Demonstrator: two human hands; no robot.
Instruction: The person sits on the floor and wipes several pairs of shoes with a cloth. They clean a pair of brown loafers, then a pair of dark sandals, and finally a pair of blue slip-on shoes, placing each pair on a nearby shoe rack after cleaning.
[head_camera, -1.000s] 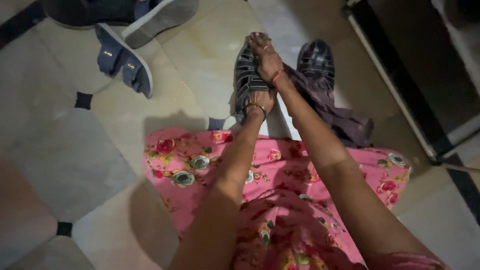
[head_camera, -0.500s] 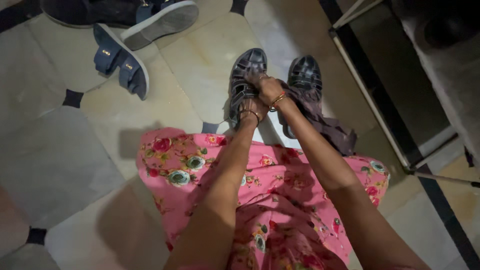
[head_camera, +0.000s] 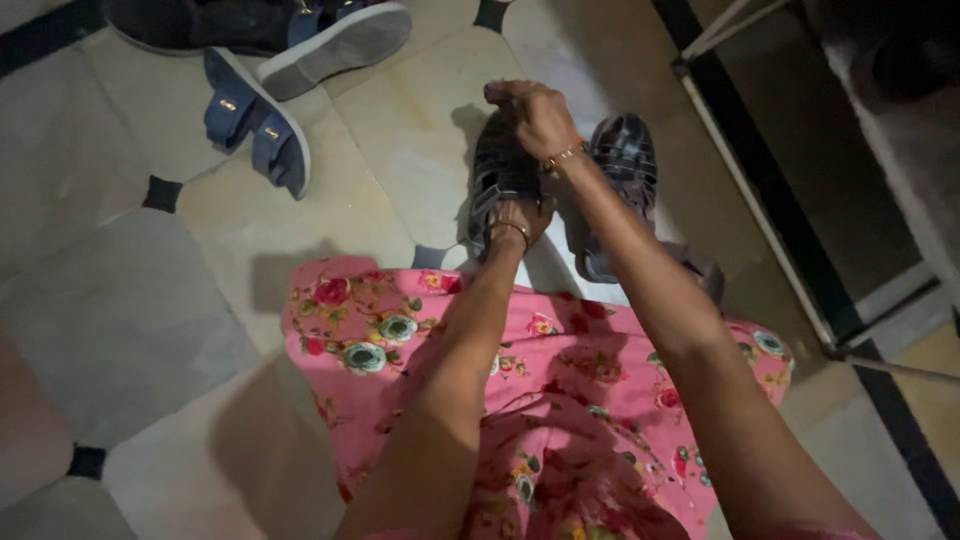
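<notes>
R hand (head_camera: 535, 115) is clamped on the toe end of the dark strappy sandal (head_camera: 497, 172); L hand (head_camera: 518, 218) grips its heel end. Sandal sits on the tiled floor (head_camera: 120, 320), just beside its matching sandal (head_camera: 622, 165), w/ blue sandals (head_camera: 255, 125) well apart from it.

We look down on a pale stone tile floor (head_camera: 120, 330) with small black diamond insets. A blue strapped sandal (head_camera: 255, 125) lies far left, just beside a dark shoe with a grey sole (head_camera: 330, 40). Near us spreads pink floral cloth (head_camera: 560, 400). A white metal frame (head_camera: 760, 180) runs along the right.
</notes>
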